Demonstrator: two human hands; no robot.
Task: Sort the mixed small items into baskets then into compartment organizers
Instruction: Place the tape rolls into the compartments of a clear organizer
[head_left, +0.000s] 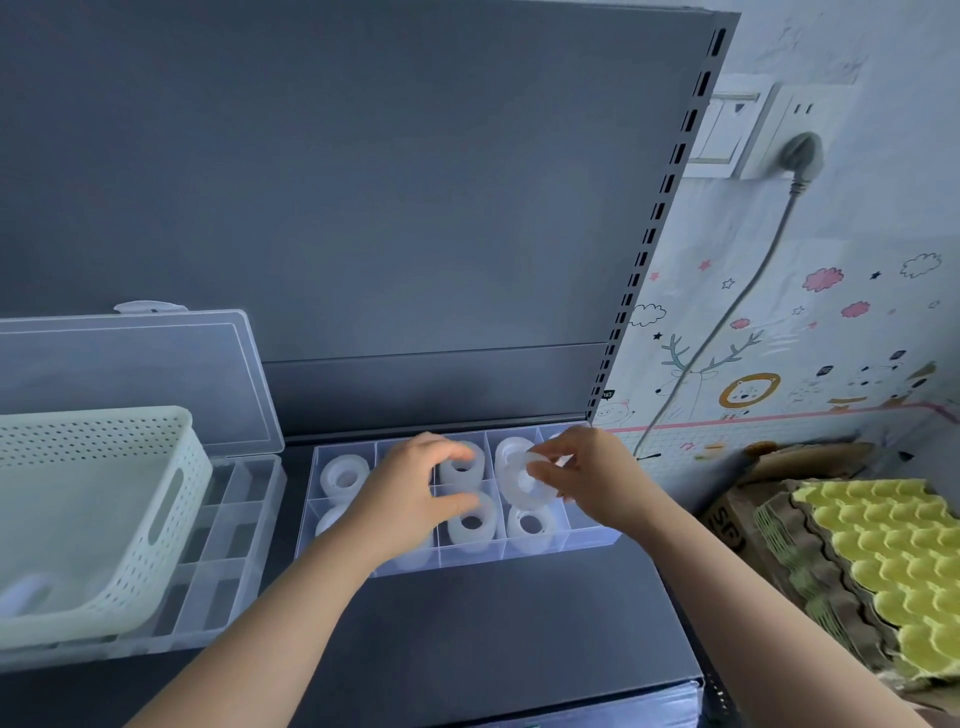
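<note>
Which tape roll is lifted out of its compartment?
The roll in the right hand, tilted above the organizer. The other rolls lie flat in their compartments.

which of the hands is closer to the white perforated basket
Left. The left hand is over the middle of the clear organizer, on the side facing the white basket at far left. The right hand is further right, at a tape roll.

Two bare forearms, left hand (402, 499), right hand (592, 475) (no sleeves, rings)
</note>
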